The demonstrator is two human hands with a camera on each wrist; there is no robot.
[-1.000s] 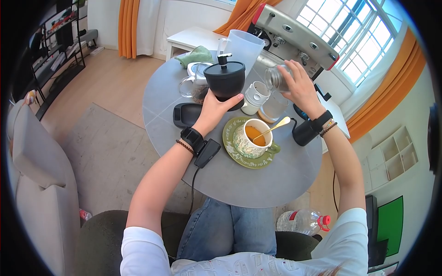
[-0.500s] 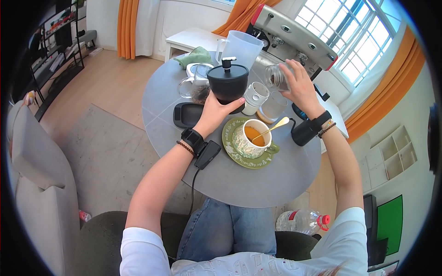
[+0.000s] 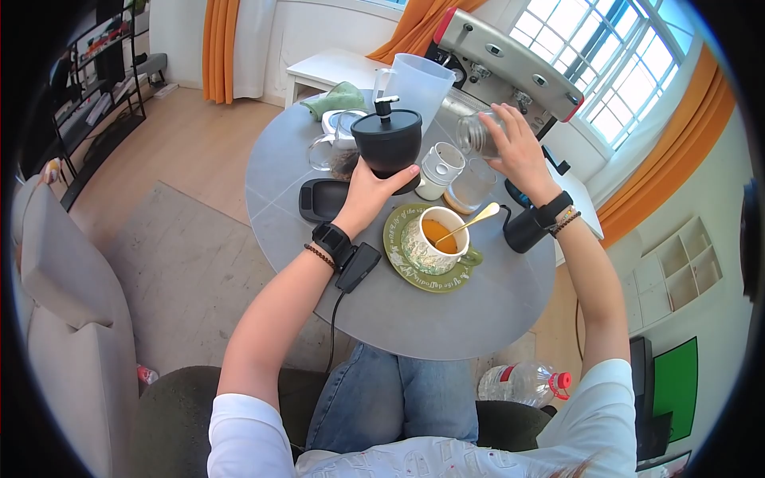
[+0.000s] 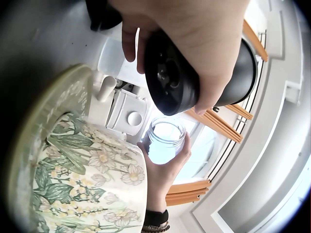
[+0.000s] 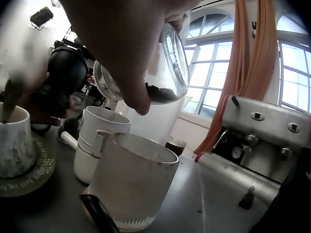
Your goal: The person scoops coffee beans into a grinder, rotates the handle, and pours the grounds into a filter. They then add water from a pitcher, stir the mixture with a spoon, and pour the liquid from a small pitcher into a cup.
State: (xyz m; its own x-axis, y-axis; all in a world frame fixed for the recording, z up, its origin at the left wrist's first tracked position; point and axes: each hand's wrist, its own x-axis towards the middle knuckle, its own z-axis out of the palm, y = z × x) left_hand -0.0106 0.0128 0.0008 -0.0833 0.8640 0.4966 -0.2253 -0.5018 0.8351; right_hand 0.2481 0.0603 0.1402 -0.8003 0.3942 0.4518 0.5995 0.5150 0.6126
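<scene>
My left hand grips the narrow waist of a black hand coffee grinder, lifted above the table with its lid and knob on top. My right hand holds a clear glass jar tipped on its side, its mouth facing the grinder. In the right wrist view dark grounds lie along the jar's lower wall. Below and between the hands stands a flowered cup of amber drink with a gold spoon, on a green saucer.
Close under the jar are a white stacked cup and a drinking glass. A glass pot, a black tray, a tall plastic pitcher and a green cloth surround the grinder. An espresso machine stands behind.
The grinder shifts slightly right, then back left, in my left hand. My right hand keeps the tipped jar in nearly the same place, its tilt varying a little.
</scene>
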